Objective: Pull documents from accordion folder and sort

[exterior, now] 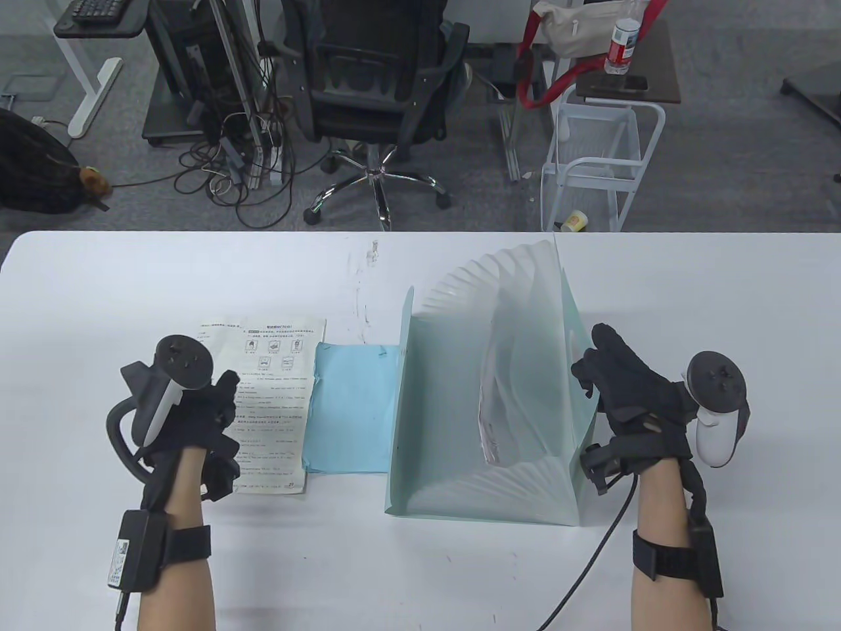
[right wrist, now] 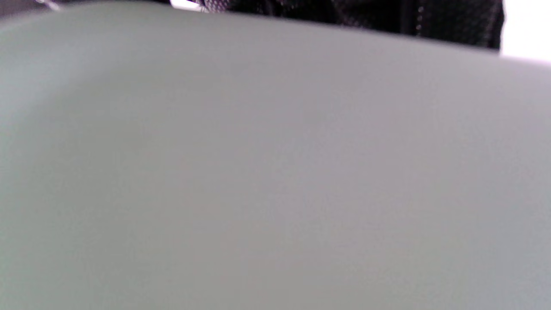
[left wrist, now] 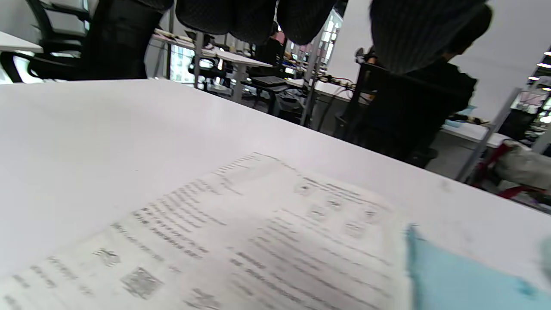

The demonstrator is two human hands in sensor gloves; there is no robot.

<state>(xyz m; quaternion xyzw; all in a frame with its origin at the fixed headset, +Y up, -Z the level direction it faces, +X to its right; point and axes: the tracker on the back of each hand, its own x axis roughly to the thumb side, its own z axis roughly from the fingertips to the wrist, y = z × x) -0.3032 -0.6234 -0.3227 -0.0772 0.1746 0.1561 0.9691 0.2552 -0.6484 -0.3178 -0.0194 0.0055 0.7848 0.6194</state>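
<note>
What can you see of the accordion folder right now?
The accordion folder is pale green translucent plastic, standing fanned open on the white table, pleated pockets showing. White printed papers sit in one pocket. The right hand holds its right outer panel; its left flap borders a light blue sheet.

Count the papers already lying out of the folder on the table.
2: a printed sheet under the left hand, and a blue sheet beside it, against the folder. More remain inside the folder's pockets.

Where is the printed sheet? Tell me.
In the table view, the printed sheet lies flat left of the blue paper, partly under the left hand.
</note>
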